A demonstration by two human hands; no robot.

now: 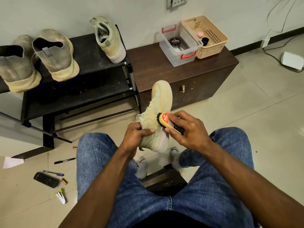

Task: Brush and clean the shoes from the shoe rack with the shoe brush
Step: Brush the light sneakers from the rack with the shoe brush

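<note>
My left hand grips a beige high-top shoe at its collar, toe pointing away from me, held above my knees. My right hand holds the shoe brush, a wooden one with an orange label and black bristles, pressed against the shoe's right side near the heel. On the black shoe rack to the left stand the matching beige shoe and two dusty grey knit sneakers.
A dark wooden cabinet stands right of the rack, carrying a clear box with a polish tin and a beige basket. On the floor at left lie pens, a remote, batteries and paper. A cable and white adapter lie at right.
</note>
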